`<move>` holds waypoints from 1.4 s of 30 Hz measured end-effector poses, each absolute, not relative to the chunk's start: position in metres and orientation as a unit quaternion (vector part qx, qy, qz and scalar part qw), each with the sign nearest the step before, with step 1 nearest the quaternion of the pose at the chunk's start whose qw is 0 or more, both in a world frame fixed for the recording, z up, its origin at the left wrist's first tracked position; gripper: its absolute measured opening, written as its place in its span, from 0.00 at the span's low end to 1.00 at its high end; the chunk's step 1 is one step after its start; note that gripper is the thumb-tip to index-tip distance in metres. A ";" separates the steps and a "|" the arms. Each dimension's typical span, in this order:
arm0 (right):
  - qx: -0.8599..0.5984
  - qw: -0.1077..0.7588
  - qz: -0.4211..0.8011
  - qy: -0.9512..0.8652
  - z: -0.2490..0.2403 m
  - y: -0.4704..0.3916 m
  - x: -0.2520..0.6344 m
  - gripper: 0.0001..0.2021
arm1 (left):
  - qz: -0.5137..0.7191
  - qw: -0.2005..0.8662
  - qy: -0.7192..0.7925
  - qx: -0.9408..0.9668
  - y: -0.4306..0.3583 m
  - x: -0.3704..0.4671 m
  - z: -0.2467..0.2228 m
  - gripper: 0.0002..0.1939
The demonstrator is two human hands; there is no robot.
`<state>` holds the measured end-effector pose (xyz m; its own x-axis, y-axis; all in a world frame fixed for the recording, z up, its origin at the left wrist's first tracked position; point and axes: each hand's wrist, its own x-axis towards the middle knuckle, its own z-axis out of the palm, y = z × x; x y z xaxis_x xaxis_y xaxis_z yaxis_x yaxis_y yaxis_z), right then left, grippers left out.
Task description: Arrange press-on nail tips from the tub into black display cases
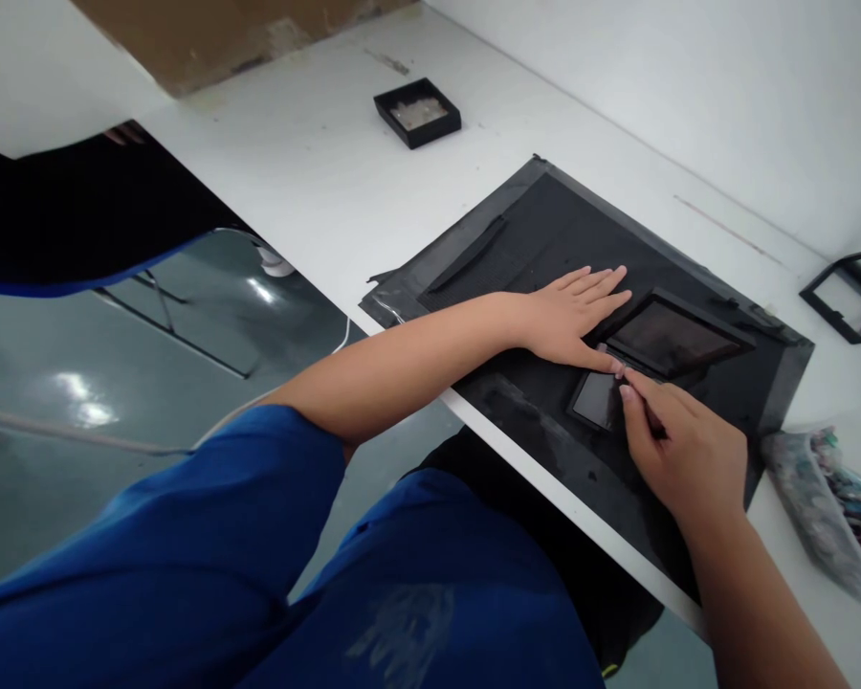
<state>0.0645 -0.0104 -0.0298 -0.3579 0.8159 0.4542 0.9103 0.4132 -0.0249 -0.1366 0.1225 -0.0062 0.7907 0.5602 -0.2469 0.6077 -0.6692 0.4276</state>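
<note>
Framed panel [671, 337], dark and glossy, lies on a black mat [574, 225] toward the mat's right end. I see its long axis running roughly along the mat's far edge, one short end pointing to the mat's right edge, the other toward the left hand [568, 321]. Beneath everything is the white worktop [308, 153], whose near edge the mat reaches. Just beside the mat's right edge sits a clear bag [796, 483] of small mixed bits. My left hand lies palm down, fingers spread wide, gripping nothing, its thumb stretched to the small panel's edge. My right hand [689, 450] is curled, thumb and forefinger nearly together at that thumb's tip; I cannot tell whether they pinch anything. A black tray [414, 134] stands past the mat's far-left corner. The small panel [595, 400] lies between the framed panel and the worktop's near edge.
</note>
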 end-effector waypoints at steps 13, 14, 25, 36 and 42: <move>-0.512 0.231 -0.136 -0.816 -0.031 -0.009 0.064 0.10 | -0.050 0.218 0.318 0.921 0.121 -0.134 -0.012 0.53; -0.513 0.229 -0.142 -0.815 -0.030 -0.009 0.064 0.11 | -0.047 0.213 0.319 0.922 0.121 -0.134 -0.013 0.54; -0.541 0.229 -0.101 -0.803 -0.031 -0.009 0.066 0.11 | -0.014 0.195 0.312 0.930 0.117 -0.133 -0.020 0.53; -0.573 0.293 0.056 -0.764 -0.029 -0.003 0.064 0.09 | -0.004 0.193 0.308 0.932 0.117 -0.132 -0.022 0.52; -0.583 0.286 0.081 -0.757 -0.031 -0.001 0.067 0.10 | -0.013 0.180 0.316 0.932 0.115 -0.130 -0.021 0.53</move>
